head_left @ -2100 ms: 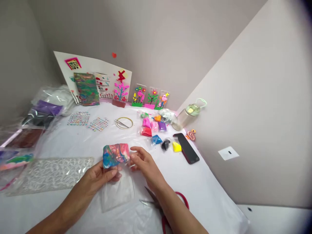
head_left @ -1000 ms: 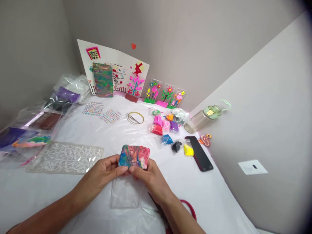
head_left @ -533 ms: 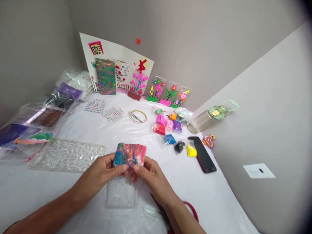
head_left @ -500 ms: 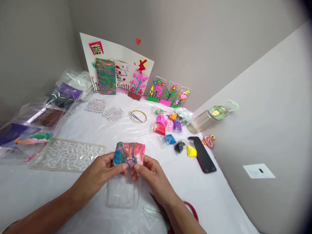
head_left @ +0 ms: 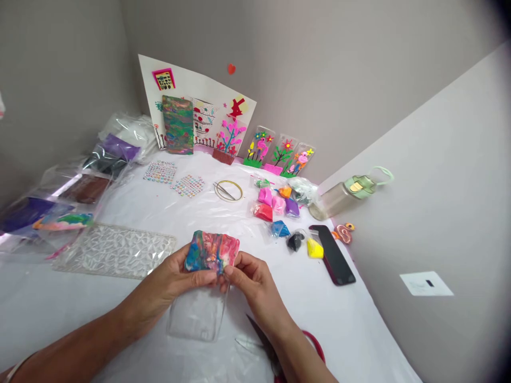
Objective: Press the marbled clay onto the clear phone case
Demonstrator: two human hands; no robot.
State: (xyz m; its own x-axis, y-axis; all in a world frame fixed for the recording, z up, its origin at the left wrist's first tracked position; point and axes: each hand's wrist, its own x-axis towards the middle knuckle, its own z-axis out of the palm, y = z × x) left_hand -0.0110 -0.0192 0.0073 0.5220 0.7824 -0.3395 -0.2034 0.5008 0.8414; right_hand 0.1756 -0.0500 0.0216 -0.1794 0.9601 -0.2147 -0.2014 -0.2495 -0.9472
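Observation:
A clear phone case [head_left: 195,316] is held between my two hands, its upper part covered by marbled clay [head_left: 211,251] in blue, red, pink and white. My left hand [head_left: 181,274] grips the left side, its thumb lying along the clay's lower edge. On the right side, my right hand [head_left: 249,276] pinches the clay's lower edge with its thumb, fingers behind the case. Bare see-through plastic shows below the thumbs. Under my right forearm lie scissors [head_left: 266,340] with red handles, blades apart and partly hidden.
A textured clear mat [head_left: 120,252] lies left, near bagged clay [head_left: 85,189]. Right are small clay packets [head_left: 279,229], a black phone [head_left: 333,255] and a bottle [head_left: 339,197]. Rhinestone sheets [head_left: 187,185], a bangle [head_left: 228,190] and decorated cases [head_left: 259,146] stand or lie farther back.
The case has tilted, its lower end swinging slightly left. My right thumb has shifted a little right along the clay's edge. The whole view has moved slightly.

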